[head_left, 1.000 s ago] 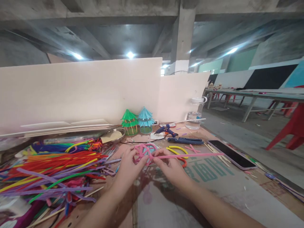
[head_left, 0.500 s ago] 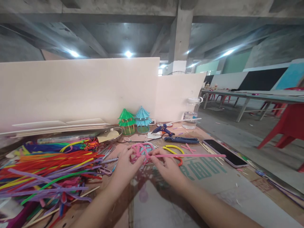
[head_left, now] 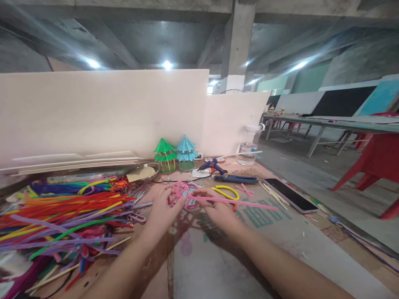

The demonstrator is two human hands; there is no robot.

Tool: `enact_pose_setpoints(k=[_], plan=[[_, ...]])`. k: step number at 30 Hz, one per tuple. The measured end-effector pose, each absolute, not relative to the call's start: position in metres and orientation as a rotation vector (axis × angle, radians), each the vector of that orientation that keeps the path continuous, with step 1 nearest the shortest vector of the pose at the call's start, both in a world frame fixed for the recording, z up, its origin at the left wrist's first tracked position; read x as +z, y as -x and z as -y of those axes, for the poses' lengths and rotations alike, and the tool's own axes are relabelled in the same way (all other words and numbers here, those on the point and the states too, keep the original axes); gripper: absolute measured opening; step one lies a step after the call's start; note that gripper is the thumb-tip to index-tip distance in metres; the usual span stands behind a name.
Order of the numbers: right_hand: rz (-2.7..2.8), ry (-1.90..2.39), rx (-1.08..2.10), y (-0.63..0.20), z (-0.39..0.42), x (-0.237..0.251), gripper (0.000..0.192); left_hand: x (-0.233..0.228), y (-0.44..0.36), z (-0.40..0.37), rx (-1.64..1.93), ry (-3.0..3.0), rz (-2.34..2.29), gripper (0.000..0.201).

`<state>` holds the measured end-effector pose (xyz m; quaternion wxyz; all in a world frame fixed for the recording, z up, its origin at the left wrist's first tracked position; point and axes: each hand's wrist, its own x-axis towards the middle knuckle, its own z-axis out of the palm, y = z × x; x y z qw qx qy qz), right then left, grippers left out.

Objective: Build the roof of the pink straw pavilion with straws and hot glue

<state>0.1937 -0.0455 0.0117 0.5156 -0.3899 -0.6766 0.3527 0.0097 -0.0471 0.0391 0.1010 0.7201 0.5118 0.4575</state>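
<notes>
Between my hands is a pink pipe-cleaner frame (head_left: 180, 189), round with crossing spokes. My left hand (head_left: 165, 211) pinches its left and front side, thumb against the rim. A long pink pipe cleaner (head_left: 249, 203) runs from the frame out to the right. My right hand (head_left: 216, 209) has its fingers closed around the frame's right side, where this strip begins; the exact grip is partly hidden. Just beyond my right hand lie scissors with a yellow and orange handle (head_left: 229, 192). Pale blue shows through the frame, but I cannot make out what it is.
Piled pipe cleaners (head_left: 62, 211) cover the left side. At the back stand a green pagoda model (head_left: 164, 155), a blue one (head_left: 186, 153), a glue gun (head_left: 213, 165), pliers (head_left: 237, 179) and a water bottle (head_left: 248, 145). A phone (head_left: 291, 195) lies to the right.
The free end of the pink pipe cleaner has swung down and slightly left. My right hand's fingers have shifted on the frame. The whole view has moved a little.
</notes>
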Motion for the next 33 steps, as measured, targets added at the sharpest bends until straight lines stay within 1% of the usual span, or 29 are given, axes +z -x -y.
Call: enact_pose_setpoints(k=[4,8,13,16,19,25,33], plan=[[1.592,0.89,0.844,-0.192,0.041,0.011,0.02,0.034,-0.008,0.045,1.388,-2.2,-1.497,0.022],[1.574,0.913,0.818,-0.187,0.04,0.01,0.02,0.028,-0.003,0.04,1.489,-2.303,-1.538,0.025],[1.424,0.979,0.862,-0.183,0.04,0.006,0.022,0.033,-0.001,0.046,1.608,-2.534,-1.418,0.015],[1.485,0.998,0.83,-0.185,0.042,0.008,0.022,0.038,-0.006,0.055,1.607,-2.68,-1.312,0.011],[1.553,0.984,0.78,-0.187,0.044,0.01,0.024,0.04,-0.012,0.061,1.58,-2.735,-1.299,0.009],[1.673,0.909,0.627,-0.187,0.041,0.003,0.025,0.038,-0.014,0.061,1.557,-2.744,-1.321,0.008],[1.743,0.872,0.587,-0.188,0.041,0.004,0.024,0.037,-0.015,0.061,1.566,-2.708,-1.329,0.008]])
